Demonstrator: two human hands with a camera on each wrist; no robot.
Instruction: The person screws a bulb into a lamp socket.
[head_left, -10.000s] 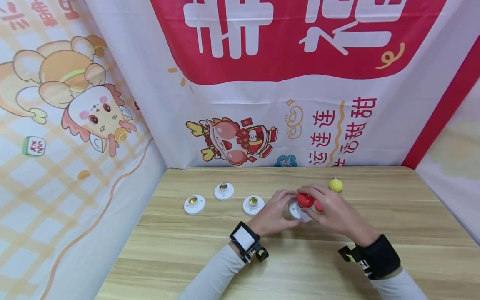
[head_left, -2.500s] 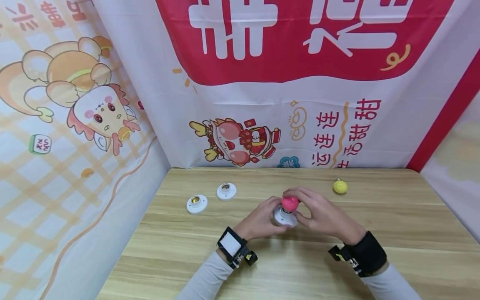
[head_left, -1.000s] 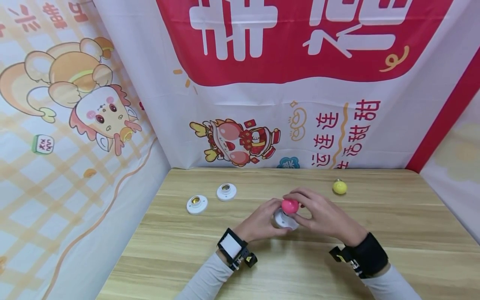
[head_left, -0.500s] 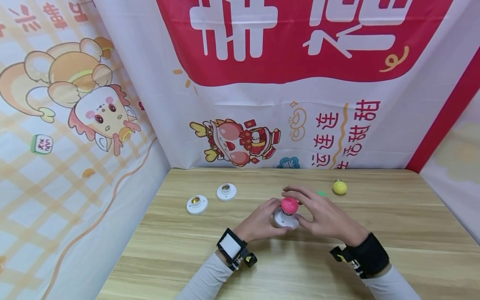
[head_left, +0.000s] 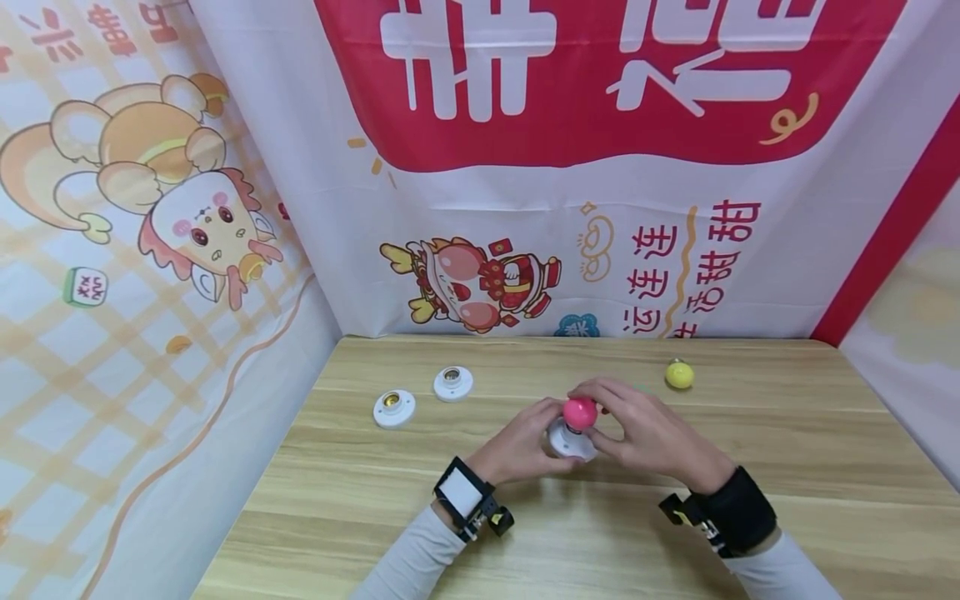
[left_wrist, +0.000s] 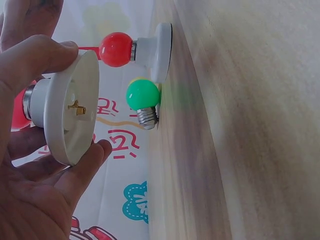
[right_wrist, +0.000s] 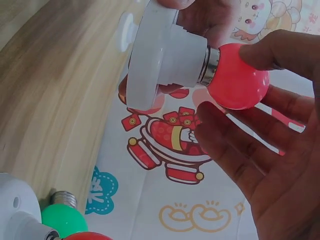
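Screwing the pink bulb (head_left: 580, 413) into the white socket (head_left: 567, 443) seems to be my step: between my hands, above the table (head_left: 577, 542), my left hand (head_left: 517, 442) grips the socket's round edge while my right hand (head_left: 652, 429) curls thumb and fingers about the glossy globe. Shiny metal collar (right_wrist: 210, 65) shows, so more turning is probably called for. The socket looks smooth, plastic, hollow underneath, with brass terminals (left_wrist: 80, 110).
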